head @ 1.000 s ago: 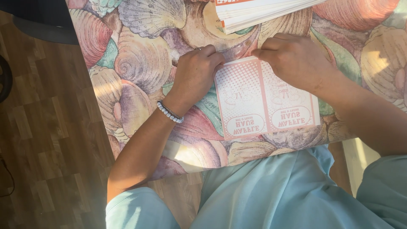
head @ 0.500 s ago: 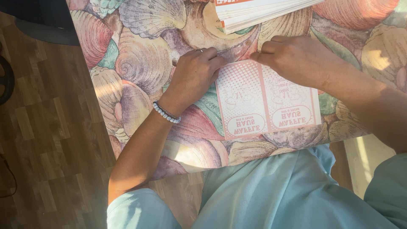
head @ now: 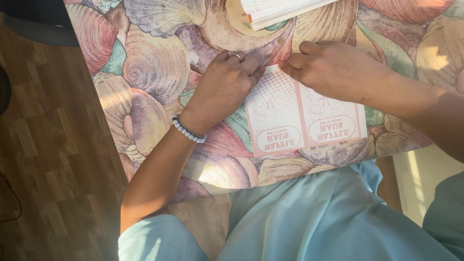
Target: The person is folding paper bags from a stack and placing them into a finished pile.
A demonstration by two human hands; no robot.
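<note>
The hands have moved closer together than they were a moment ago, and now they almost meet at the top edge of the pink and white paper sheet (head: 304, 116). Before, the left hand (head: 224, 87) lay a bit more to the side, and the right hand (head: 338, 70) covered more of the sheet. Now both sets of fingertips bunch up at the same spot on the top edge, which looks like they are pressing or picking at that edge, so the work on the sheet seems to be in its fiddly middle part. The left hand is curled, with its fingers tucked down on the top left corner of the sheet; it wears a ring and a bead bracelet (head: 188, 130) on the wrist. The right hand is curled too, with its finger and thumb pressed close together at the top middle of the sheet, but I cannot tell if they really pinch the paper. The sheet lies flat on the table with the seashell cloth (head: 154, 72), right under both hands and reaching down toward the person's light blue clothes (head: 309, 217). It looks like two panels side by side. A stack of papers (head: 280, 9) sits just above the hands, not touching them.
</note>
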